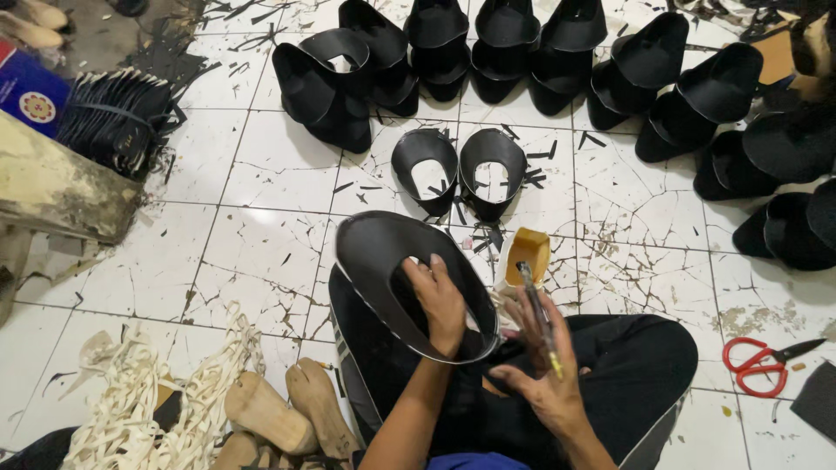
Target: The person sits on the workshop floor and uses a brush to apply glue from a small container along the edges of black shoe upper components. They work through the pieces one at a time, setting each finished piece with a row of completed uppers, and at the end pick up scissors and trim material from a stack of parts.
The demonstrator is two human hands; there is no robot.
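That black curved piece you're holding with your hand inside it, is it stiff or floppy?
Probably bendy yet springy: the black curved piece keeps its open loop around the left hand. Likely light, since one hand carries it. Its thin edge suggests sheet material that flexes when squeezed.

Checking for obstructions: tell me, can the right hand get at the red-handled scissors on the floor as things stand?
Probably yes. The red-handled scissors lie on open tile just beyond the person's right knee, nothing between. But the right hand holds a brush, which occupies its fingers.

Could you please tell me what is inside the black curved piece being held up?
The left hand reaches through the opening of the black curved piece, fingers showing inside it. Its wall covers the lap behind and partly hides the glue pot. The right hand holds a brush.
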